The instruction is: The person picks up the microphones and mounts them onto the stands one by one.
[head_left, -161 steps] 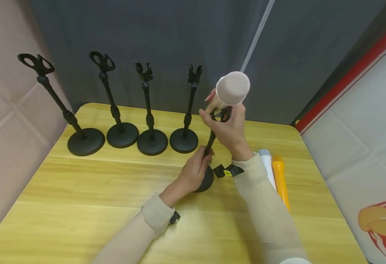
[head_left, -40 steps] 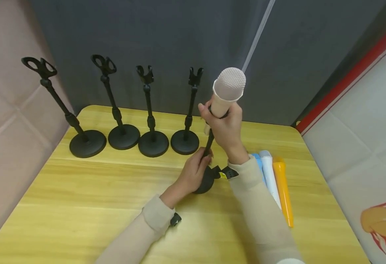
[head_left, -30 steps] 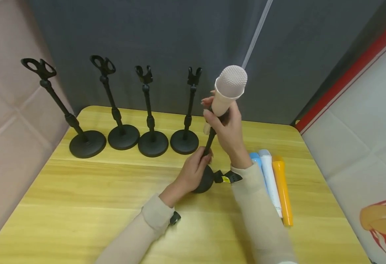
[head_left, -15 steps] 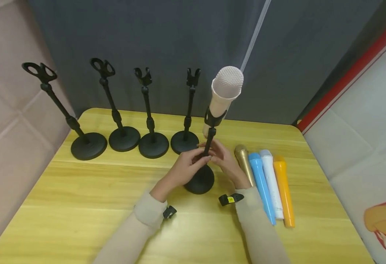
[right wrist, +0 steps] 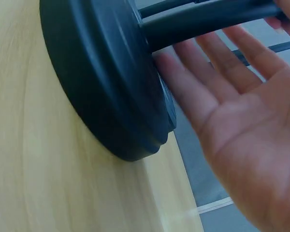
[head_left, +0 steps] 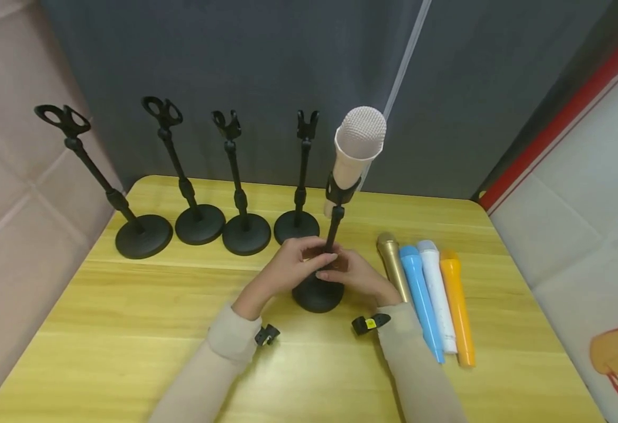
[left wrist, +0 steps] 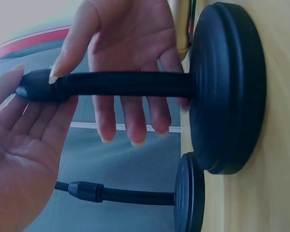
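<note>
A white microphone (head_left: 359, 144) with a mesh head sits in the clip of a black microphone stand (head_left: 318, 292), tilted toward the upper right. The stand's round base rests on the wooden table. My left hand (head_left: 282, 269) holds the stand's pole, and in the left wrist view its thumb and fingers curl around the pole's collar (left wrist: 41, 86). Across from it, my right hand (head_left: 360, 276) is beside the same pole. Its fingers (right wrist: 227, 67) extend nearly straight behind the pole, close over the base, with the thumb at the collar in the left wrist view.
Several black stands with vacant clips, such as the far-left stand (head_left: 142, 236), line the table's back left. To the right lie gold (head_left: 392, 264), blue (head_left: 421, 299), white (head_left: 437, 294) and orange (head_left: 458, 305) microphones. A dark panel (head_left: 224, 53) stands behind the table.
My right hand has let go of the white microphone, now seated in the clip, and moved down beside the pole. Both hands have since slid lower, uncovering the gold microphone.
</note>
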`<state>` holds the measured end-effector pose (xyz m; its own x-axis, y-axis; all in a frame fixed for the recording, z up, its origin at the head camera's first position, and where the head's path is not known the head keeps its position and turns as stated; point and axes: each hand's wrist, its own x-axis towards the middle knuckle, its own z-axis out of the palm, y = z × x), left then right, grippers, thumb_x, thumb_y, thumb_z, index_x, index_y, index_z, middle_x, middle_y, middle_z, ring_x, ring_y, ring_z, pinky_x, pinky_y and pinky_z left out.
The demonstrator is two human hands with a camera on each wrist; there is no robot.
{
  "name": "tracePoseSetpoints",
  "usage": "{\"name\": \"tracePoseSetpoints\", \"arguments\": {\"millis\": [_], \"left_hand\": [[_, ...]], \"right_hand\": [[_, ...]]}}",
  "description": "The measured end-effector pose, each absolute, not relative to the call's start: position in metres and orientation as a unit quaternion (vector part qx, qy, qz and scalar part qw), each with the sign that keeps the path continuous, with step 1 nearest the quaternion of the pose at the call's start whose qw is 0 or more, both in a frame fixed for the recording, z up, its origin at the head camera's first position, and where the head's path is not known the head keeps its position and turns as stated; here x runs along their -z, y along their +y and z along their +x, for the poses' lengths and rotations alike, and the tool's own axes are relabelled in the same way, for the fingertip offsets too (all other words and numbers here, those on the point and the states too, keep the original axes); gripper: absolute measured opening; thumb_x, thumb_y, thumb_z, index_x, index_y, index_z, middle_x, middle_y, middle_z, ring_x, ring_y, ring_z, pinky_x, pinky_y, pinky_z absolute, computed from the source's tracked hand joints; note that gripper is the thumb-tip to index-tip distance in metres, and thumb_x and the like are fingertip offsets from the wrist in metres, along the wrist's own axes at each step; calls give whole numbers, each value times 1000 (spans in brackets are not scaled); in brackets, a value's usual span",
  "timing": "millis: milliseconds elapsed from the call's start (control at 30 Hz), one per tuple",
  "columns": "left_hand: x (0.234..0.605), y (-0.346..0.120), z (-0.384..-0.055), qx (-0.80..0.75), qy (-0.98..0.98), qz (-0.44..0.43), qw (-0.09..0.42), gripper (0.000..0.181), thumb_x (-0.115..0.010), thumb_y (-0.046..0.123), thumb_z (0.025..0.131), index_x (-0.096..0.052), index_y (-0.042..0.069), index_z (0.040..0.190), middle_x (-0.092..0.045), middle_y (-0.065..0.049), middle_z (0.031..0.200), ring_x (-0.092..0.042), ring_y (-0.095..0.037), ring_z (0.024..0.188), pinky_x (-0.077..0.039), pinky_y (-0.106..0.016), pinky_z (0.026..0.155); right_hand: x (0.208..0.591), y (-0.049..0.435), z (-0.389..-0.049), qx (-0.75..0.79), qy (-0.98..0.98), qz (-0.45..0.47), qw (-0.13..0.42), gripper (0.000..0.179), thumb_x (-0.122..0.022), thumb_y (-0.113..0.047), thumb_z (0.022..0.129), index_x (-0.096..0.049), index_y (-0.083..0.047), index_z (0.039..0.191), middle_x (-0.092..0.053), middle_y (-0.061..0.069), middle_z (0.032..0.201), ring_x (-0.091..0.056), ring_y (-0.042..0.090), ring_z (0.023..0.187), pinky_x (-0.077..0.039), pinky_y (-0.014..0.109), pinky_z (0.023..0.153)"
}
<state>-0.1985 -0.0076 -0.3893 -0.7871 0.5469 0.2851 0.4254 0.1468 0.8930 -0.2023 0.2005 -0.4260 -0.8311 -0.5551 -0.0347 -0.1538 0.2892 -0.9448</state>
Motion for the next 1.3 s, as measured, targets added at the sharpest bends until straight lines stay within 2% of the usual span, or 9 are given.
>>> {"name": "tracePoseSetpoints", "arguments": {"millis": [200,467,733,933,1133,1300], "left_hand": [[384,-13,-202,-568,746,328,111,30,-68,22,98,-71,11,127,-74,-5,122,-72,-15,112,-57,-28,97],[383,-17,-204,-576,734,324,156,35,-71,21,96,-69,11,129,-73,-6,125,-72,-14,112,-59,-28,90],[384,-16,-204,-568,749,308,146,33,-72,25,96,-71,12,126,-75,-5,119,-73,-13,105,-62,-37,83],[385,-16,-203,-564,758,297,135,35,-72,24,96,-71,12,128,-75,-6,120,-74,-17,105,-61,-31,85],[387,-16,-204,-555,766,298,125,34,-71,24,96,-71,11,127,-77,-8,109,-72,-31,79,-59,-31,73],[387,-16,-205,-548,773,300,112,34,-72,25,95,-72,10,126,-78,-8,103,-70,-33,74,-59,-33,69]], "right_hand": [[432,202,-203,523,791,-245,200,36,-76,-18,92,-69,-6,126,-73,12,122,-68,22,114,-55,25,96],[437,201,-202,505,805,-248,188,23,-72,-12,94,-77,-7,115,-76,10,117,-67,18,110,-56,22,91],[435,200,-202,521,799,-232,190,19,-71,-15,95,-78,-8,111,-76,8,117,-65,14,111,-55,23,92],[434,199,-203,527,796,-217,201,19,-71,-15,95,-78,-8,112,-75,7,119,-66,11,110,-54,22,94],[437,198,-205,533,793,-208,209,21,-71,-14,95,-77,-7,114,-75,10,120,-66,13,112,-54,23,95],[439,198,-207,537,790,-211,208,21,-70,-13,96,-77,-5,114,-75,12,120,-67,13,111,-54,22,94]]}}
